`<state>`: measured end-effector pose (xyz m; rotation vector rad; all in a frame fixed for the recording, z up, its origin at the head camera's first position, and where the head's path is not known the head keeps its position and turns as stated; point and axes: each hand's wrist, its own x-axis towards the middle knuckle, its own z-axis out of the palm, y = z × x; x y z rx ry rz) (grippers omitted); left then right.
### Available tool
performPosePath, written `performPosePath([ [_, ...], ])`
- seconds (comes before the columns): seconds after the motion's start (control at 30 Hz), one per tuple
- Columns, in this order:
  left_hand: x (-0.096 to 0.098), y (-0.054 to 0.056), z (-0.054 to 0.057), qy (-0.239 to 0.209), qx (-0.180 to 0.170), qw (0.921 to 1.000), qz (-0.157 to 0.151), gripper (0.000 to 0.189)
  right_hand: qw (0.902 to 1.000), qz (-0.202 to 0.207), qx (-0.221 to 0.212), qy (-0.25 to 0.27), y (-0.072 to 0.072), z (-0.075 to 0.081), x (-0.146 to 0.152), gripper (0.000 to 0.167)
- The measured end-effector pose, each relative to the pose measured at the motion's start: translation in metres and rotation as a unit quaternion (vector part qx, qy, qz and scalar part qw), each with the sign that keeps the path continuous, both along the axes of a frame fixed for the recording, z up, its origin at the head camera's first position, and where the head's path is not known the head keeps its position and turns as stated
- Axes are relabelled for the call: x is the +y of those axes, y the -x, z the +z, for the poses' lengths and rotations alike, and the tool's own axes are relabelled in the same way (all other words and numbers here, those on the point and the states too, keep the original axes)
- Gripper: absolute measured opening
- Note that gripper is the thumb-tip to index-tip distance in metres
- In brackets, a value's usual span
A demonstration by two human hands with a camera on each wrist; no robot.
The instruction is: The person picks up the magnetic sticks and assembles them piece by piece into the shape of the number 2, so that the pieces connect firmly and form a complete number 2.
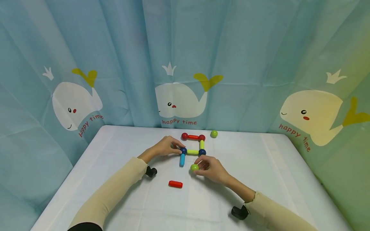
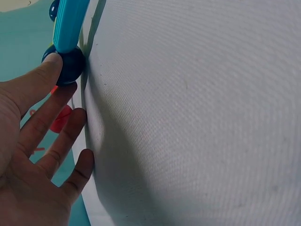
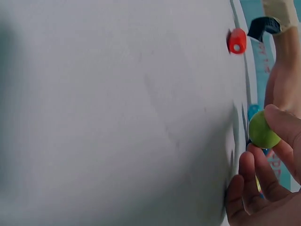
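Observation:
My left hand (image 1: pixel 166 146) pinches a dark blue ball (image 2: pixel 70 66) between thumb and fingertips, its other fingers spread. A light blue rod (image 1: pixel 182 159) is joined to that ball and points toward me. From the same ball a yellow-green rod (image 1: pixel 192 152) runs right to a second dark blue ball (image 1: pixel 202 152). Another yellow-green rod (image 1: pixel 201 144) goes back to a red ball (image 1: pixel 201 138), and a red rod (image 1: pixel 193 137) links it to a further red ball (image 1: pixel 184 136). My right hand (image 1: pixel 213 169) pinches a green ball (image 3: pixel 263 130) near the light blue rod, apart from it.
A loose red rod (image 1: pixel 175 184) lies on the white table (image 1: pixel 138 205) toward me. Another green ball (image 1: pixel 214 133) sits at the back edge, right of the joined pieces. Behind the table hangs a blue curtain (image 1: pixel 245 48) with printed whales.

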<state>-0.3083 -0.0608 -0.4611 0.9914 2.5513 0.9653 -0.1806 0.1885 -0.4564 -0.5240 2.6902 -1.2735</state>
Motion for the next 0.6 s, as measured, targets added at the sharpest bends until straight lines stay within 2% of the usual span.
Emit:
performPosePath([
  [0.33,0.001,0.001,-0.001,-0.003,0.006,1.0000,-0.006,0.027,0.9998,0.013,-0.006,0.013,0.001,-0.008,-0.029,0.028],
  [0.6,0.001,0.000,-0.001,0.002,0.005,1.0000,0.002,0.027,0.9997,0.019,0.009,0.015,0.002,-0.009,-0.041,0.026],
])
